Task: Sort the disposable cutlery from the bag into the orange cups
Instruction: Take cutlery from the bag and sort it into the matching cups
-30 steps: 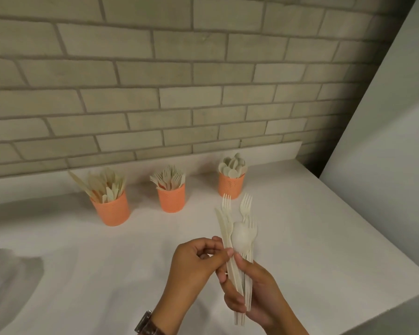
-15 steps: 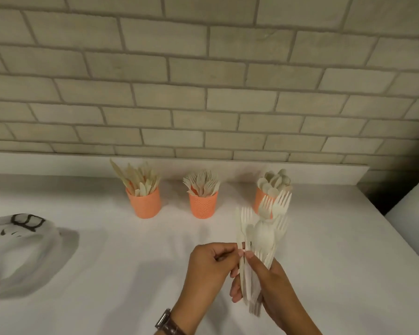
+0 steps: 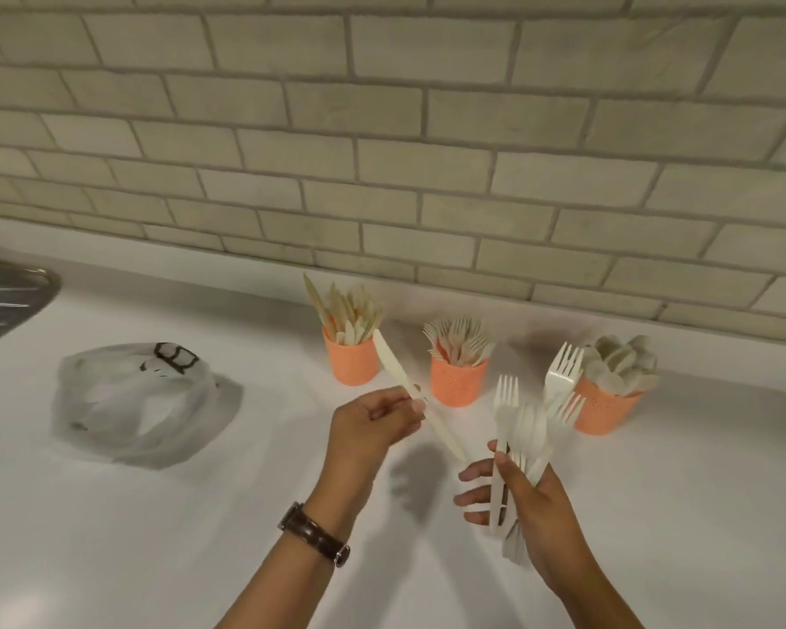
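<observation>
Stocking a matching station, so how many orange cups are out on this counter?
3, in a row along the wall: the left cup holds knives, the middle cup forks, the right cup spoons, partly behind a held fork. None looks hidden.

The white knife (image 3: 408,392) is tilting toward eleven o'clock, with the fork bundle (image 3: 525,440) fanning at its three. The orange knife cup (image 3: 356,364), fork cup (image 3: 457,384) and spoon cup (image 3: 605,411) are standing behind. The crumpled bag (image 3: 123,404) is lying at nine.

Brick wall (image 3: 382,129), white counter (image 3: 110,537)

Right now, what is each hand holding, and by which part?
Left hand pinches a knife near its middle; right hand grips a cutlery bundle by the handles.
</observation>
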Action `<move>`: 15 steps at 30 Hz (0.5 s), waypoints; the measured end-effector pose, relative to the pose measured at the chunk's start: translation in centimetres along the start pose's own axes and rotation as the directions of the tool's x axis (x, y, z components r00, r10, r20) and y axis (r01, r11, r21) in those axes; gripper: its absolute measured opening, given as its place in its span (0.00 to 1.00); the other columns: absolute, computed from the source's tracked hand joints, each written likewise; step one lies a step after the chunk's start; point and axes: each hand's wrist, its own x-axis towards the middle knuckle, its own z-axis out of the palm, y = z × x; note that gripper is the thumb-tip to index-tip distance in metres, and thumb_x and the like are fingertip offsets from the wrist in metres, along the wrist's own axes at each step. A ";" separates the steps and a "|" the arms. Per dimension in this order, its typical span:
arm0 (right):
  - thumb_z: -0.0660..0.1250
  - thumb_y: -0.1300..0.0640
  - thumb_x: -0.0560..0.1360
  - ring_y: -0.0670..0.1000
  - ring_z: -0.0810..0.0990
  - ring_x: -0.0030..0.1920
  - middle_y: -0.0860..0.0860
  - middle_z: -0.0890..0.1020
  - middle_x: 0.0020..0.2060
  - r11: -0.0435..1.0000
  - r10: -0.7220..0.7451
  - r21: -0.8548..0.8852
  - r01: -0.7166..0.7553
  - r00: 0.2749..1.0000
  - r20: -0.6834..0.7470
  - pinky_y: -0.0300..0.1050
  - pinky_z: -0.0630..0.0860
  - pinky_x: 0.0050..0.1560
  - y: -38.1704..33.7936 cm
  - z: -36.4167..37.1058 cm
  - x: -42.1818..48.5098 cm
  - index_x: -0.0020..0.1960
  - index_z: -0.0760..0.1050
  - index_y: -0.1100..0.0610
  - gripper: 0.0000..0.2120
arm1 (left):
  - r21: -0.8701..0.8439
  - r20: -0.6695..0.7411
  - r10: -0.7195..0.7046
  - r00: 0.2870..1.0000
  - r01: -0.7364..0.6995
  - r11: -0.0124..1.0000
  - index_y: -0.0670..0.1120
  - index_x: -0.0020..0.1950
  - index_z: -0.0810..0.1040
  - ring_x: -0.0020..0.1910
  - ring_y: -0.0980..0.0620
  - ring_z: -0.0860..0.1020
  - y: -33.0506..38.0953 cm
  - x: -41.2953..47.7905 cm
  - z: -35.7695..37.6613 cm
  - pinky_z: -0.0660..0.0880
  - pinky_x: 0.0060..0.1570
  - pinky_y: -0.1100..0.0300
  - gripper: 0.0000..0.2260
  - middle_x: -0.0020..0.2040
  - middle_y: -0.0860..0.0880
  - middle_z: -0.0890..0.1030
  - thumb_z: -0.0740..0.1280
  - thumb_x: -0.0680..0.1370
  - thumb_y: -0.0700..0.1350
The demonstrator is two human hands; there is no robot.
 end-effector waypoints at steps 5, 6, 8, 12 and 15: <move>0.55 0.59 0.80 0.55 0.70 0.19 0.57 0.79 0.31 0.993 -0.055 -0.103 0.053 0.998 -0.016 0.41 0.69 0.21 0.7 0.1 0.5 0.56 0.70 0.61 0.08 | -0.007 -0.107 0.134 0.985 -0.135 0.991 0.36 0.46 0.81 0.34 0.55 0.82 4.3 5.2 -3.0 0.81 0.42 0.64 0.06 0.35 0.47 0.83 0.71 0.70 0.31; 0.55 0.59 0.80 0.54 0.69 0.18 0.57 0.78 0.30 0.993 -0.056 -0.108 0.054 0.998 -0.018 0.40 0.67 0.21 0.9 0.4 0.6 0.56 0.70 0.60 0.08 | 0.006 -0.111 0.154 0.982 -0.154 0.988 0.35 0.48 0.80 0.34 0.55 0.82 5.0 6.3 -3.5 0.81 0.42 0.64 0.07 0.36 0.46 0.83 0.70 0.70 0.31; 0.56 0.59 0.80 0.53 0.68 0.18 0.57 0.78 0.30 0.994 -0.051 -0.098 0.049 0.998 -0.022 0.40 0.66 0.21 1.3 0.9 1.0 0.55 0.70 0.60 0.08 | 0.038 -0.114 0.198 0.974 -0.195 0.980 0.35 0.49 0.80 0.34 0.54 0.82 6.3 8.3 -4.6 0.81 0.44 0.64 0.08 0.38 0.45 0.83 0.70 0.71 0.32; 0.56 0.60 0.80 0.52 0.67 0.17 0.57 0.78 0.30 0.995 -0.063 -0.074 0.059 0.997 -0.047 0.39 0.65 0.21 1.6 1.9 1.3 0.55 0.71 0.60 0.07 | 0.175 -0.206 0.391 0.897 -0.360 0.917 0.42 0.46 0.82 0.39 0.54 0.81 8.1 12.7 -7.1 0.79 0.48 0.63 0.06 0.39 0.48 0.83 0.71 0.71 0.36; 0.56 0.59 0.80 0.52 0.66 0.17 0.57 0.78 0.30 0.998 -0.056 -0.043 0.052 0.995 -0.086 0.38 0.65 0.21 2.0 2.6 1.4 0.56 0.71 0.60 0.08 | 0.383 -0.248 0.489 0.837 -0.379 0.842 0.40 0.49 0.83 0.45 0.49 0.81 7.8 15.9 -8.4 0.75 0.49 0.62 0.07 0.45 0.43 0.84 0.71 0.72 0.38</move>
